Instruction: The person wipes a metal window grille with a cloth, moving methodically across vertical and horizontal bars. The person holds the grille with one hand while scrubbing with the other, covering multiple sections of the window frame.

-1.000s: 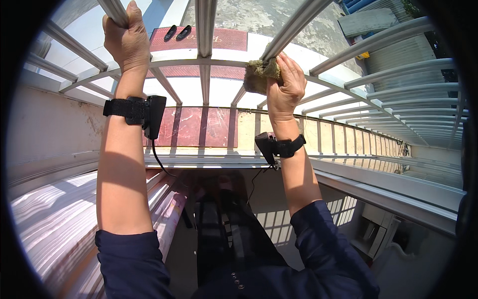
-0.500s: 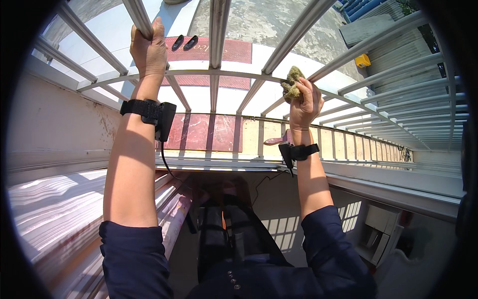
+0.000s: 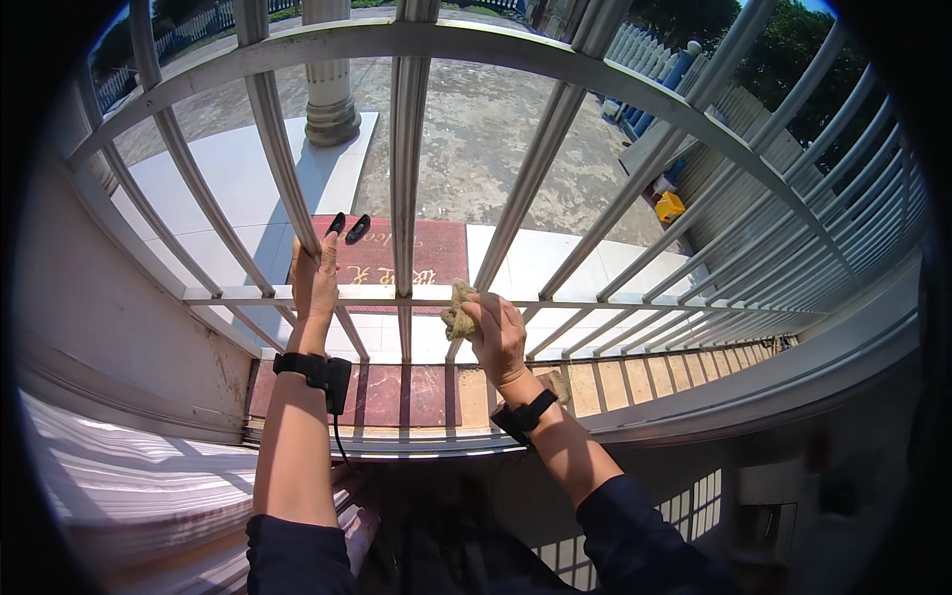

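Observation:
A metal window grille [image 3: 404, 169] of upright bars and cross rails spans the view in front of me. My left hand [image 3: 314, 283] is closed around one upright bar [image 3: 281, 164] left of the middle, just above the lower cross rail [image 3: 372, 295]. In my right hand [image 3: 499, 337] is a crumpled, yellowish-green cloth [image 3: 458, 310], pinched in the fingers. The cloth lies against the lower rail, beside the foot of a bar right of the middle. Black straps with small boxes circle both wrists.
Below the grille runs a sill with a dark red slab [image 3: 382, 397]. A brownish object [image 3: 557, 387] sits partly behind my right wrist. Striped pale curtains [image 3: 129, 486] hang at the left. Outside are a red mat [image 3: 436, 248], black shoes [image 3: 358, 229] and a column [image 3: 331, 104].
The view has tilted up, showing more of the yard. My right hand has moved left along the grille with the cloth, closer to my left hand, which still grips a bar.

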Available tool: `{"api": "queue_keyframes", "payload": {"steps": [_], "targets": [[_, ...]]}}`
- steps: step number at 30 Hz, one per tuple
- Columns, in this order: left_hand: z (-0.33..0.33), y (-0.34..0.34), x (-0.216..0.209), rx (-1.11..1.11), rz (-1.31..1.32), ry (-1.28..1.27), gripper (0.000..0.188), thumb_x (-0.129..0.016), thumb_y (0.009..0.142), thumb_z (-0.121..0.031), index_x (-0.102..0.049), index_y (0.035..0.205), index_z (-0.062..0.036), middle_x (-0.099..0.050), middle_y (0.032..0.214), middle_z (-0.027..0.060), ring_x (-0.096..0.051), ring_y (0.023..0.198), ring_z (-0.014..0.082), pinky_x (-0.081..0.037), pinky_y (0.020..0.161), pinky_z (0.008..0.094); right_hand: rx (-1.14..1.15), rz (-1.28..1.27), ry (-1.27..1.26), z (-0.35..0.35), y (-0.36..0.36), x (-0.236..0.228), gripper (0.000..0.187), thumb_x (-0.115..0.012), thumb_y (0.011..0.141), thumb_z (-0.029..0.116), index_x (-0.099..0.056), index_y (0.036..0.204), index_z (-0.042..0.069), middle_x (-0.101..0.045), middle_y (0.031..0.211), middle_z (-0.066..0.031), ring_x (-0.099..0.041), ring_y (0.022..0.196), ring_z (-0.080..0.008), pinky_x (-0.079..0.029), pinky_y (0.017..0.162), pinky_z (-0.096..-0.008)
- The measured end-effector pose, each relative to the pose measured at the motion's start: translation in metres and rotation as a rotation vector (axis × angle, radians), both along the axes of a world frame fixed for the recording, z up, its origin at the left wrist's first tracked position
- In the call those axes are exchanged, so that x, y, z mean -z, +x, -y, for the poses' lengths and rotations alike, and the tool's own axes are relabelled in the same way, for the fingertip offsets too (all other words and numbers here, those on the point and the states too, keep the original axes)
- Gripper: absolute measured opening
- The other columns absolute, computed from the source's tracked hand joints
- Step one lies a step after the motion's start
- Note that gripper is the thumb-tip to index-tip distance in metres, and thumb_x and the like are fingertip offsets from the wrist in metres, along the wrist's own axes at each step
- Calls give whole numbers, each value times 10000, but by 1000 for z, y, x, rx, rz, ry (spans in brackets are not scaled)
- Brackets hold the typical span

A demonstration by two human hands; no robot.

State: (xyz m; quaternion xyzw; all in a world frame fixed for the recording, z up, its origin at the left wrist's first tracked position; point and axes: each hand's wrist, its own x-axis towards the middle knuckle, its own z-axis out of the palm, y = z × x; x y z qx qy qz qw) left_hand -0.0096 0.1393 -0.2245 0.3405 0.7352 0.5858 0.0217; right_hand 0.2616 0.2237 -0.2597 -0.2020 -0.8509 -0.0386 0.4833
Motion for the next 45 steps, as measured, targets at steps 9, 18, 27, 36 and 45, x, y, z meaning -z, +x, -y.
{"api": "queue_keyframes", "payload": {"steps": [9, 18, 27, 36, 45], "targets": [[-2, -15, 23, -11, -7, -211, 409, -557, 938, -366, -433, 1132, -27, -577, 1012, 214, -573, 977, 422, -471, 806, 453, 51, 194, -98, 6, -74, 20, 258, -562, 814, 63, -634, 1061, 67, -635, 1170, -70, -617, 1094, -222, -506, 793, -330], [144, 20, 16, -95, -327, -104, 439, -593, 845, -8, -494, 1272, -12, -547, 1236, 197, -530, 1157, 345, -415, 990, 390, 46, 274, -28, -11, 7, 20, 70, -661, 754, 136, -639, 817, 154, -659, 825, -2, -612, 701, -243, -481, 606, -359], [264, -2, 2, -501, -402, -202, 476, -540, 828, 42, -442, 1289, -26, -501, 1292, 144, -493, 1194, 331, -406, 1001, 404, -130, -143, -399, 27, -53, 44, 501, -589, 638, -93, -620, 1123, 29, -630, 1152, -135, -585, 1084, -342, -483, 940, -390], [270, 8, 34, -372, -199, -140, 481, -519, 841, 61, -465, 1307, -46, -507, 1329, 104, -497, 1218, 251, -396, 993, 381, 153, 34, -615, 11, -83, 12, 225, -588, 692, 1, -587, 889, 111, -603, 904, -87, -595, 879, -322, -503, 725, -421], [245, 27, 11, -321, -124, -29, 488, -506, 818, 70, -465, 1301, 9, -530, 1306, 128, -508, 1219, 271, -395, 1022, 390, 410, -9, -694, 31, -125, 5, 348, -661, 727, 77, -495, 1032, 105, -562, 999, -90, -526, 1031, -292, -448, 861, -426]]}}
